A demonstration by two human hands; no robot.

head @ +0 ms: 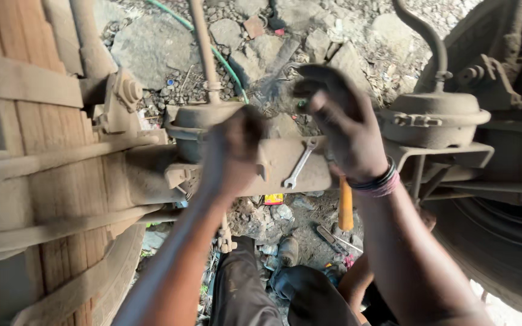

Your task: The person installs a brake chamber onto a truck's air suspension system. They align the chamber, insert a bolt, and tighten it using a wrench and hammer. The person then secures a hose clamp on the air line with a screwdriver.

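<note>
My left hand point(232, 151) is curled against a dusty bracket on the axle beam point(152, 175), just below a round brake chamber point(196, 116). Whatever its fingers hold is hidden. My right hand point(342, 124), dark with grease and blurred, hovers with bent fingers over the beam's right end. Banded bracelets point(379, 181) circle its wrist. A steel spanner point(300, 164) lies slanted on the beam between the two hands, touched by neither. An orange tool handle point(346, 205) hangs straight down from under the right wrist. I cannot tell whether the hand holds it.
A second brake chamber point(433, 115) sits at right beside a large tyre point(502, 253). Stacked leaf springs point(43, 181) fill the left. Below are stony ground, a green hose point(225, 60), scattered tools point(331, 238), and dark-trousered legs point(243, 290) with a shoe point(288, 250).
</note>
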